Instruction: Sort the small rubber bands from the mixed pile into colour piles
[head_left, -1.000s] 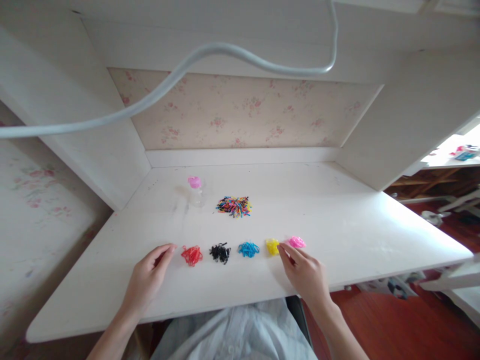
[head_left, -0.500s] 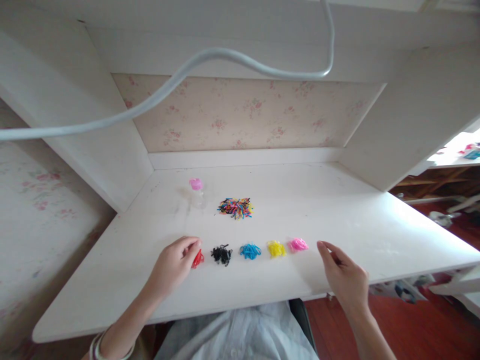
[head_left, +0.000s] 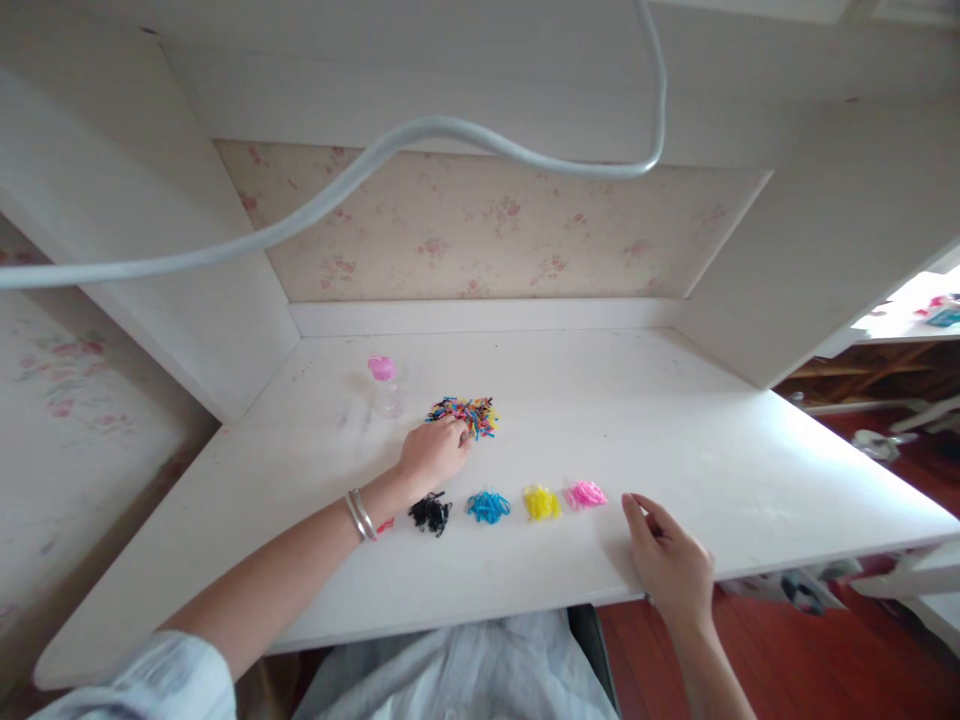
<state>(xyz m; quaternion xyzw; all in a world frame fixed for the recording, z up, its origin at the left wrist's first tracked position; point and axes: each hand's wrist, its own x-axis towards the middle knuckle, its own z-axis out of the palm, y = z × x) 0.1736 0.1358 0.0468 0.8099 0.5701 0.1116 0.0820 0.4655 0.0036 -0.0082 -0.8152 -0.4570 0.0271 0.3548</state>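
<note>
My left hand [head_left: 435, 458] reaches over the table to a mixed pile of small colourful rubber bands [head_left: 480, 412]. Its fingers are bent down at the pile's near edge; what they pinch, if anything, is hidden. Sorted by colour, smaller heaps lie in a row nearer me: black bands [head_left: 430, 514], blue bands [head_left: 488, 506], yellow bands [head_left: 541, 503] and pink bands [head_left: 586, 495]. Of the red bands [head_left: 385, 526], only a bit shows beside my left wrist. My right hand [head_left: 670, 548] stays right of the pink heap, thumb and fingers closed, with nothing visible in them.
A clear little bottle with a pink top [head_left: 384, 385] stands left of the mixed pile. A white cable [head_left: 450, 128] hangs across the upper view. White side panels and a back board enclose the white table [head_left: 675, 430].
My left hand has moved from the red heap forward and right to the mixed pile, its forearm now covering most of the red bands. My right hand has barely moved.
</note>
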